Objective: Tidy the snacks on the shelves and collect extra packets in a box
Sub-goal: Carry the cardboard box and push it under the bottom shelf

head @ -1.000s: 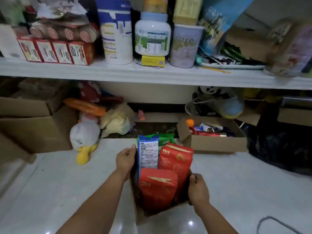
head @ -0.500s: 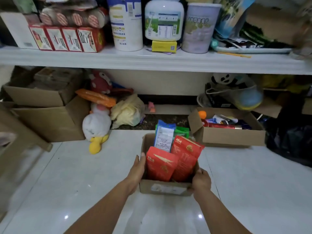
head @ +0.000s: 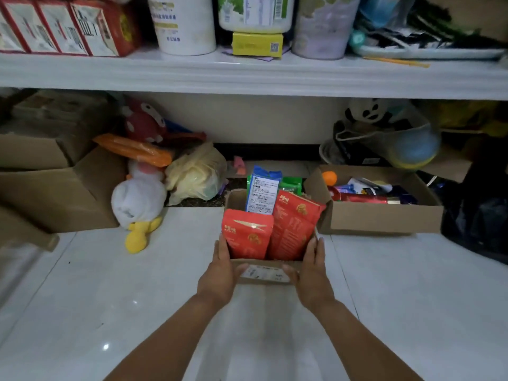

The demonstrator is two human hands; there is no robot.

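One box [head: 264, 263] — left hand [head: 217, 276], right hand [head: 313, 276] hold it.

Slim pickings for readable text. The red packets [head: 247, 235] in the small box [head: 275, 263] show pale characters, too blurred to read. Blue packet [head: 262, 193] behind them: a white sticker of unreadable fine print. The box's front label [head: 265, 273] is smeared. Above the box on the shelf [head: 247, 75], the yellow carton [head: 257, 44] shows a QR code and the jar [head: 255, 15] a barcode.

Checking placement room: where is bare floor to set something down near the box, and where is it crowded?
Bare floor lies left of the box, up to the duck toy, right of it before the open carton, and nearer the camera. Crowded: under the shelf, and on it.
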